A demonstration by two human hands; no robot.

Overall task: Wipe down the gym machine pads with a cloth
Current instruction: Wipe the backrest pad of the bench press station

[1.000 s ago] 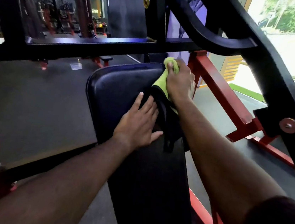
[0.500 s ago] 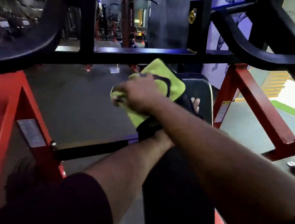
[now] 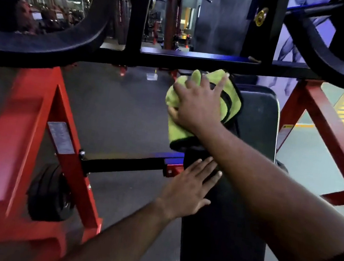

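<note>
Right hand (image 3: 198, 105) is flat on the green cloth (image 3: 231, 98), fingers (image 3: 221, 82) spread and nearly straight, pressing it against the upper left edge of the black pad (image 3: 257, 119), with the thumb seemingly tucked under the cloth's left fold, though that part is hard to read. The cloth bunches over the pad's top corner, just below the black crossbar (image 3: 196, 65), and part of it drapes off the side. Left hand (image 3: 190, 189) lies lower down, fingers straight and relaxed, palm resting on the pad's left edge, holding nothing and apparently steadying the pad. The red frame (image 3: 43, 127) flanks the pad on both sides, and a dark weight plate (image 3: 50, 193) sits beside its left leg. As for progress: the wiping looks to be in full flow at the top of this pad, but nothing on the dark surface shows which stretches are already clean. I'd judge the long lower run of the pad, under and below the left hand, remains to be done, and any other pads on the machine sit out of view.
</note>
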